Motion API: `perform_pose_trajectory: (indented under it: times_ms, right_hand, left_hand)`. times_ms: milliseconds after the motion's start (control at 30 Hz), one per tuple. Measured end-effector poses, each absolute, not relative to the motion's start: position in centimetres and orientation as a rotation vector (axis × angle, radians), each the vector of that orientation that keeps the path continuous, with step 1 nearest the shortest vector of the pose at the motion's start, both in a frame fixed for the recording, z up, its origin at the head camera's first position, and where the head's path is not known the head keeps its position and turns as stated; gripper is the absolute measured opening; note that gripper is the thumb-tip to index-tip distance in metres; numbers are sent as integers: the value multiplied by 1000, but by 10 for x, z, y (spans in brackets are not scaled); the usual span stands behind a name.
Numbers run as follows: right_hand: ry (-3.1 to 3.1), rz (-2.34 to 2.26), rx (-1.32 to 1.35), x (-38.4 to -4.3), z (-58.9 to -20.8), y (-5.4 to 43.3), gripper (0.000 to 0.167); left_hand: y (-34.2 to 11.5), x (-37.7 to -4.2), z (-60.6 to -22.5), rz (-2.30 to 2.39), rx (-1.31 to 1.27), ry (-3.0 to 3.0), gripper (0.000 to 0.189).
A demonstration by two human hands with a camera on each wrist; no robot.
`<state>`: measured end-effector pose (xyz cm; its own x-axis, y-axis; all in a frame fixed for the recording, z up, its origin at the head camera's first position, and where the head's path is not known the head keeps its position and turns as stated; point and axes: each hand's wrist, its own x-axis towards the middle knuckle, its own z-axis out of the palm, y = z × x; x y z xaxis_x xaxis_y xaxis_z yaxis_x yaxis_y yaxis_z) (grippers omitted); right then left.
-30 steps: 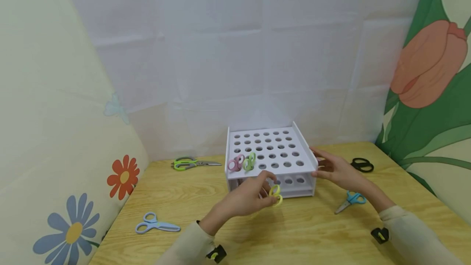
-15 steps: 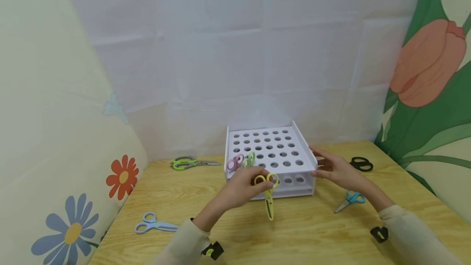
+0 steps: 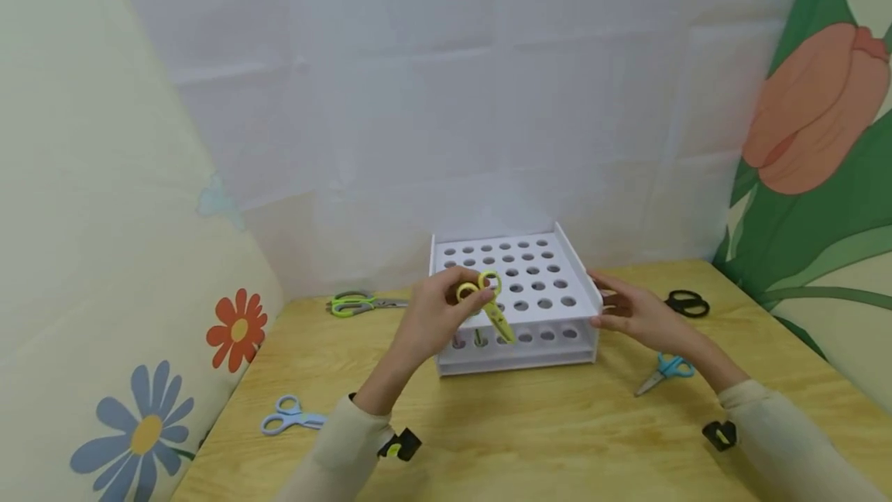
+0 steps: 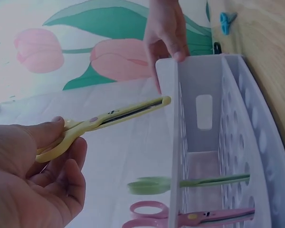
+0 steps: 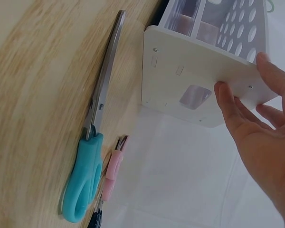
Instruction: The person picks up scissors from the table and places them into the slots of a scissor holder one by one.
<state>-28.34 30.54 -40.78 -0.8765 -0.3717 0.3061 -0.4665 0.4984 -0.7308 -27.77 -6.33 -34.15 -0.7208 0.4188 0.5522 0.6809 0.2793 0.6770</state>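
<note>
My left hand (image 3: 432,312) pinches yellow scissors (image 3: 500,322) by their finger loops, blades slanting down to the right over the white two-tier rack (image 3: 516,368) with its rows of round holes. In the left wrist view the blades are closed and point toward the rack, apart from its holes. Green scissors (image 4: 149,185) and pink scissors (image 4: 192,218) stand in neighbouring holes, handles above the top board; my left hand hides those handles in the head view. Fairly straight fingers of my right hand (image 3: 641,316) press against the rack's right side panel (image 5: 180,71), near the front corner.
Green-and-grey shears (image 3: 354,303) lie left of the rack, light-blue scissors (image 3: 289,415) nearer at left. Turquoise scissors (image 3: 672,366) and black-handled scissors (image 3: 688,304) lie to the right. Pink handles (image 5: 113,166) show beyond the turquoise pair. A white sheet (image 3: 390,115) hangs behind.
My left hand has lifted the yellow scissors from in front of the rack, up and slightly left to above its front edge, turning them. My right hand stays at the rack's side.
</note>
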Motion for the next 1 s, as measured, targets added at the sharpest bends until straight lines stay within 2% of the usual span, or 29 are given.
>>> perform_pose_trajectory:
  times_ms: [433,633,1000]
  right_hand:
    - [-2598,1383,757,-286,-411,306,77]
    - [-2598,1405,756,-286,-409,306,77]
    - [-2597,1399,769,-284,-406,304,78]
  left_hand:
    - [-68,-297,-346,-1455,-867,-2175,19]
    - [-61,-304,-351,-1336,-822,-2158,24]
    - [-46,-308,-353,-1136,-782,-2312,21]
